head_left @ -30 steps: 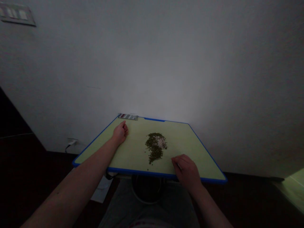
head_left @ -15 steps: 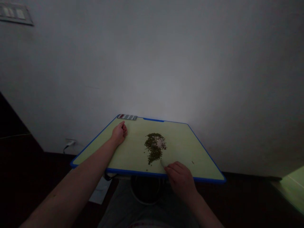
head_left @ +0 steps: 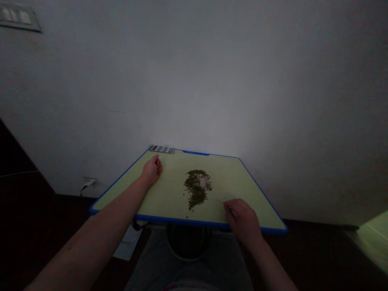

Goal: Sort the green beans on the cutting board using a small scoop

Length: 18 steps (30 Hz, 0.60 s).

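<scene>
My left hand [head_left: 152,170] rests on its side on the table top, left of the pile, with fingers curled into a loose fist and nothing visible in it. Near the front edge, my right hand [head_left: 242,216] pinches a thin, pale stick-like tool [head_left: 220,200], blurred at its tip and apart from the pile. In the middle lies a loose pile of small greenish-brown beans [head_left: 197,194], with a patch of paler grains [head_left: 204,182] on its right side. A round dark pot [head_left: 188,258] sits below the front edge at my lap, its inside too dark to make out.
The small table [head_left: 169,202] has a pale top and blue rim and stands against a grey wall [head_left: 194,81]. At its far left corner lies a flat phone-like object [head_left: 162,149]. A plug [head_left: 88,184] sits in a wall socket, and a switch panel [head_left: 20,17] is upper left.
My right hand has moved to the right with the thin tool, away from the lower edge of the bean pile. My left hand has stayed in place.
</scene>
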### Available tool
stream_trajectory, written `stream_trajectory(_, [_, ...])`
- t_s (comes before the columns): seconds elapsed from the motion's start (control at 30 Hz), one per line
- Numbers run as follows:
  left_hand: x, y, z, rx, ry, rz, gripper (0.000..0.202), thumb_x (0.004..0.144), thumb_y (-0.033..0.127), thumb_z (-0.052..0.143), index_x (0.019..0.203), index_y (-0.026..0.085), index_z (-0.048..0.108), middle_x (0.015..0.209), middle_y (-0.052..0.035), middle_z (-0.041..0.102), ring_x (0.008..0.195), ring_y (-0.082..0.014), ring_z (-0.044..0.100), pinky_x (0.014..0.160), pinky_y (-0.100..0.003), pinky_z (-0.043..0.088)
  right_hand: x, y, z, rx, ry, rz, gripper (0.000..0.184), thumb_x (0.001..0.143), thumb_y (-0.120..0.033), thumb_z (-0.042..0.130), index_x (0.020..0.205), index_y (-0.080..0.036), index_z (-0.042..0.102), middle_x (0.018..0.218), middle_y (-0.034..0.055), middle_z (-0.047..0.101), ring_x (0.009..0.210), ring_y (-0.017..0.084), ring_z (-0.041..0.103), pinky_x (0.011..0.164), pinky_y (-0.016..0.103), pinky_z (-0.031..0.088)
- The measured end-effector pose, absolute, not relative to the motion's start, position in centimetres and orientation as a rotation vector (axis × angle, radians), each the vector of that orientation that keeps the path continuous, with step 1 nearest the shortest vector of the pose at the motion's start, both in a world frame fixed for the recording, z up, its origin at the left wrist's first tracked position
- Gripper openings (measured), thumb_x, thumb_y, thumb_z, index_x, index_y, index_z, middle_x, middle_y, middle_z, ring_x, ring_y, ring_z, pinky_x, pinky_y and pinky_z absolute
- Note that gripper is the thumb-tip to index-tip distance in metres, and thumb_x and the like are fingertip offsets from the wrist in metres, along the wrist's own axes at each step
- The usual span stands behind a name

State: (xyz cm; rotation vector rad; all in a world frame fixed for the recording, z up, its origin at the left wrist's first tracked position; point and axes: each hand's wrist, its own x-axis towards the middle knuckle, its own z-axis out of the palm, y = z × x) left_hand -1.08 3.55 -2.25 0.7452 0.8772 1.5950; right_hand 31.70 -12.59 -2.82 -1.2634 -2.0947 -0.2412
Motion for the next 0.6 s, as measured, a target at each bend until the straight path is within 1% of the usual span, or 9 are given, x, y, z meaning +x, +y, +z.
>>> stream_trajectory(0.17, [-0.9, 3.4, -2.0, 0.744, 0.879, 1.578, 0.034, 0.072, 0.036, 0.045, 0.047, 0.02, 0.029, 0.035, 0.0065, 0.025, 0.028, -0.006, 0.022, 0.031, -0.023, 0.011, 30.3, -12.9, -2.7, -1.239, -2.248, -0.19, 0.02, 0.078, -0.014, 0.043, 0.083, -0.02, 0.061, 0.078, 0.0051, 0.062, 0.077, 0.016, 0.052, 0.069, 0.028, 0.04])
stream_trajectory(0.37, [-0.9, 3.2, -1.9, 0.746, 0.881, 1.586, 0.034, 0.072, 0.036, 0.046, 0.047, 0.02, 0.028, 0.034, 0.0068, 0.024, 0.028, -0.0059, 0.022, 0.031, -0.023, 0.011, 30.7, -10.8, -2.1, -1.557, -2.201, -0.208, 0.017, 0.075, -0.016, 0.045, 0.081, -0.021, 0.06, 0.082, 0.0037, 0.061, 0.082, 0.015, 0.051, 0.073, 0.026, 0.038])
stream_trajectory(0.5, [-1.0, 3.3, -2.0, 0.758, 0.883, 1.586, 0.034, 0.071, 0.037, 0.046, 0.048, 0.019, 0.028, 0.035, 0.007, 0.025, 0.028, -0.0056, 0.022, 0.031, -0.022, 0.012, 32.0, -8.9, -1.7, -1.766, -2.119, -0.25, 0.018, 0.072, -0.015, 0.047, 0.083, -0.021, 0.061, 0.085, 0.0038, 0.061, 0.084, 0.016, 0.051, 0.073, 0.026, 0.037])
stream_trajectory(0.6, [-1.0, 3.4, -2.0, 0.76, 0.887, 1.581, 0.034, 0.071, 0.037, 0.046, 0.048, 0.02, 0.028, 0.035, 0.0068, 0.025, 0.028, -0.0058, 0.022, 0.03, -0.022, 0.011, 32.8, -8.3, -1.8, -1.715, -2.036, -0.278, 0.018, 0.073, -0.015, 0.046, 0.083, -0.019, 0.06, 0.084, 0.0053, 0.061, 0.083, 0.017, 0.052, 0.073, 0.028, 0.037])
